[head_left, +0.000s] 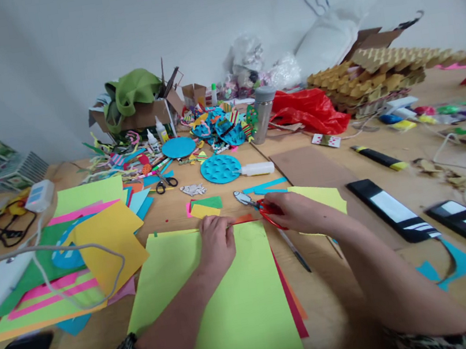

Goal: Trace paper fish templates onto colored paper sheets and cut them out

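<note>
My right hand (293,209) is closed round the red handles of a pair of scissors (269,214), whose blades point left and away. My left hand (217,240) rests on the far edge of a large yellow-green paper sheet (230,303), fingers bent and pressed together at a small orange paper piece (243,218). Its fingertips are partly hidden. Just beyond lie small green and yellow paper pieces (206,208) and a paper fish (243,197) near the scissor blades. Another paper fish (193,190) lies farther back. A pen (296,252) lies beside the sheet.
Stacked coloured papers (109,242) and a white cable lie left. Black scissors (166,182), a blue dimpled disc (220,168) and a glue bottle (258,169) lie beyond my hands. Phones (389,209), a box cutter (379,158) and brown cardboard (314,165) are right; a tumbler (264,114) stands behind.
</note>
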`<state>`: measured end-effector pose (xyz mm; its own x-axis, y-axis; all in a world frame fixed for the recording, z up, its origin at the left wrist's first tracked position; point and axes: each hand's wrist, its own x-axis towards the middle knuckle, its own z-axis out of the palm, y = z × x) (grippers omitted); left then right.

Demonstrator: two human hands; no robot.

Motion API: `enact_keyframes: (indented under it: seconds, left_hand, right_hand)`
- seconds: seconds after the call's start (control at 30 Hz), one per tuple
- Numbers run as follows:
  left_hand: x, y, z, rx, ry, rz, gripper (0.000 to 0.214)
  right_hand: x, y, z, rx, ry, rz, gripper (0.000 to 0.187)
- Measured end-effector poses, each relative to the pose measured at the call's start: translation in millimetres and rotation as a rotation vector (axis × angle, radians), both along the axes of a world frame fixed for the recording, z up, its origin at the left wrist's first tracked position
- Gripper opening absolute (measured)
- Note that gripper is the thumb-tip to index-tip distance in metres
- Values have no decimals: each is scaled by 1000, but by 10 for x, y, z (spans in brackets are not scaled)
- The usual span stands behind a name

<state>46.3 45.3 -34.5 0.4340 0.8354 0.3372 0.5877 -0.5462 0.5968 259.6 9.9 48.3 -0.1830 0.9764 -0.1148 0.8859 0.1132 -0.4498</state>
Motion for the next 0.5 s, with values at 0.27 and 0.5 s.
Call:
enact_keyframes:
  seconds: [0.27,0.5]
  left_hand:
    - [-2,17,-5,-9,-48,24,19]
    - [-14,12,-17,15,-75,25,20]
  right_hand:
    - [319,-355,239,-309,-164,110,40]
    - [302,-286,166,-387,-185,131,45]
